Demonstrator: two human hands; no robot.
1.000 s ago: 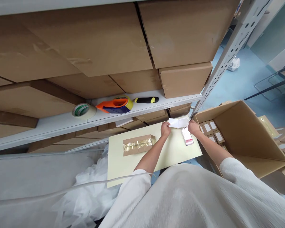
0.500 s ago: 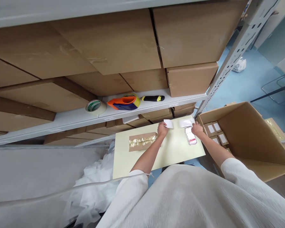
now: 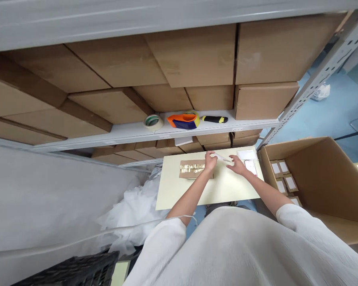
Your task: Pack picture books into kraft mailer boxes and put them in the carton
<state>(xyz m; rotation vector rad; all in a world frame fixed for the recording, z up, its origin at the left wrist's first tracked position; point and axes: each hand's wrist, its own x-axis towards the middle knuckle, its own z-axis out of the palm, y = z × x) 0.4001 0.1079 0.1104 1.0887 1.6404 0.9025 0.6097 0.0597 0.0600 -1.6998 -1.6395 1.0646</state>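
A small white paper [image 3: 221, 157] is pinched in my left hand [image 3: 210, 161], tilted above the pale yellow board [image 3: 226, 186]. My right hand [image 3: 236, 165] is beside the paper's right end, its thumb and fingers apart. Left of my left hand lies a cardboard box [image 3: 191, 169] with shiny tape along its top. A phone [image 3: 251, 167] rests on the board just right of my right hand, partly behind the wrist. White sheets [image 3: 246, 154] lie above the phone at the board's far edge.
The shelf [image 3: 176, 130] ahead holds a tape roll [image 3: 153, 122], an orange and blue tape dispenser [image 3: 183, 120], a yellow-black cutter [image 3: 214, 119] and stacked cartons [image 3: 265, 101]. A large open carton [image 3: 325, 174] with small labelled boxes stands at right. A black crate [image 3: 86, 268] is lower left.
My right hand has left the white sheets near the phone and moved left to the paper. The paper in my left hand is now tilted. The camera view has shifted.
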